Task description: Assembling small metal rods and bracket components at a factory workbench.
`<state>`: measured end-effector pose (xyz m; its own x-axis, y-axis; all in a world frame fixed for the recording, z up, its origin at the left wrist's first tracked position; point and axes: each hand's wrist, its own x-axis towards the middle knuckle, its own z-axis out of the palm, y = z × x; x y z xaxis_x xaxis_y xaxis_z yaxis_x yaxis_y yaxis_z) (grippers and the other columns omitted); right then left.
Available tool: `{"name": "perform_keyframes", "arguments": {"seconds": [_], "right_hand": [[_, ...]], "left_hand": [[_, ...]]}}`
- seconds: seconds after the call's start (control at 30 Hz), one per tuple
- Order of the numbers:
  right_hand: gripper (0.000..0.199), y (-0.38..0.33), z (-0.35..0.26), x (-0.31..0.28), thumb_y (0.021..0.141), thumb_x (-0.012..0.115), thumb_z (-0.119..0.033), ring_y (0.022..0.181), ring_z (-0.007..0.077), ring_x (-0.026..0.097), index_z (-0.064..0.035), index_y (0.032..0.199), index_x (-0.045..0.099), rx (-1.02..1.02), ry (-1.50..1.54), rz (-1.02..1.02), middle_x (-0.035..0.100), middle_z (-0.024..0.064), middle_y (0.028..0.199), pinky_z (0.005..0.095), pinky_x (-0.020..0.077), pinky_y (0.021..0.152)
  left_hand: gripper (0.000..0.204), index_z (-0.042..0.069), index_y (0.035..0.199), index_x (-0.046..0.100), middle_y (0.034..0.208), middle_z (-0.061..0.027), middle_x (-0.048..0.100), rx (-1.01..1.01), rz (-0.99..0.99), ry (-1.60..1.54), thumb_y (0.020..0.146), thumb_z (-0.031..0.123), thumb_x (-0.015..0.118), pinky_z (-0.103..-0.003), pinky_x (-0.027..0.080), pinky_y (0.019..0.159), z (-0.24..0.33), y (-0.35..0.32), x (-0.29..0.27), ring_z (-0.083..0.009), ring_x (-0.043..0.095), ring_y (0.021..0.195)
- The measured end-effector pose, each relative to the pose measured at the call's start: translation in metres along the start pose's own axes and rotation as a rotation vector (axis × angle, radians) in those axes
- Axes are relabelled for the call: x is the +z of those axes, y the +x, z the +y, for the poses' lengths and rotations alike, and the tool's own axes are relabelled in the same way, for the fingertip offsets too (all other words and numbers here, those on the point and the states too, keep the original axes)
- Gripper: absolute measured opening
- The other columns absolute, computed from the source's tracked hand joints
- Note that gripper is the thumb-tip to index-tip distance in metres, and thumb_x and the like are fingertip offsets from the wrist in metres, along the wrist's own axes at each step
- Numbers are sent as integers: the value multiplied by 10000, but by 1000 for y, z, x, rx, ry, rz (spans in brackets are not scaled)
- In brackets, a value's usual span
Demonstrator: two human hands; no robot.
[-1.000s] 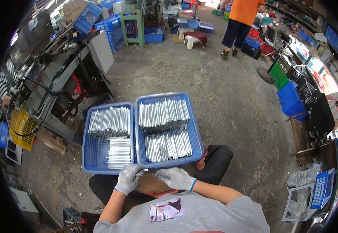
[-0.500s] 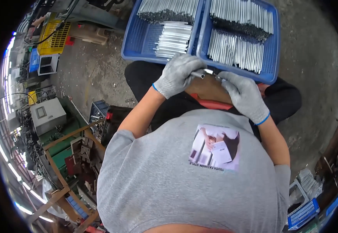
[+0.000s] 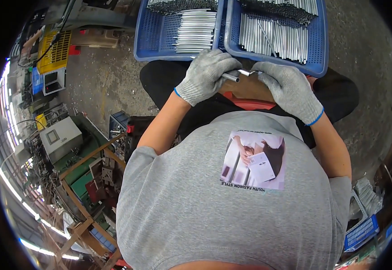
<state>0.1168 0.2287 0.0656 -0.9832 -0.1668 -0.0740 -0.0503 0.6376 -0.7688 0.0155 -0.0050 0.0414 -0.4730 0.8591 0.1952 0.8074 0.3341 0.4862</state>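
My left hand (image 3: 205, 75), in a grey knit glove with a blue cuff edge, is closed around slim silvery metal tubes. One tube (image 3: 231, 78) pokes out past the fingers with its open end showing. Just above it, a second tube (image 3: 244, 72) points toward my right hand (image 3: 290, 90), gloved the same way. Its thumb and fingers pinch something small and metallic at that tube's end, too small to name. Beyond my hands, a left blue basket (image 3: 142, 47) and a right blue basket (image 3: 318, 54) hold many similar tubes in rows.
Under my hands is a red-edged brown surface (image 3: 250, 104) between my knees. To the left stand a grey control box (image 3: 61, 138) on a green machine, a wooden frame (image 3: 85, 211) and a yellow crate (image 3: 54, 51). A small blue basket (image 3: 361, 234) lies at lower right.
The baskets sit higher in the picture as the view has shifted. The tubes in my left hand show more of their length, and both hands stay close together with their grips kept.
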Motion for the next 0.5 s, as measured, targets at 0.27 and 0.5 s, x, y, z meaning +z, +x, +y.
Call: {"name": "perform_keyframes", "arguments": {"seconds": [0.27, 0.5], "right_hand": [[239, -5, -1, 17, 936, 620, -136, 919, 348, 706, 6, 1112, 700, 11, 14, -13, 725, 195, 1003, 393, 552, 821], [232, 5, 4, -1, 938, 614, -111, 889, 341, 710, 22, 1112, 692, -27, 84, -9, 722, 203, 965, 387, 550, 812]], "left_hand": [[308, 133, 1057, 674, 952, -50, 660, -15, 81, 93, 752, 85, 675, -400, 451, 756, 2, 0, 7, -257, 620, 903], [346, 145, 1064, 674, 942, -38, 650, -15, 34, 228, 726, 71, 685, -411, 448, 767, 9, 4, 0, -246, 616, 893]]}}
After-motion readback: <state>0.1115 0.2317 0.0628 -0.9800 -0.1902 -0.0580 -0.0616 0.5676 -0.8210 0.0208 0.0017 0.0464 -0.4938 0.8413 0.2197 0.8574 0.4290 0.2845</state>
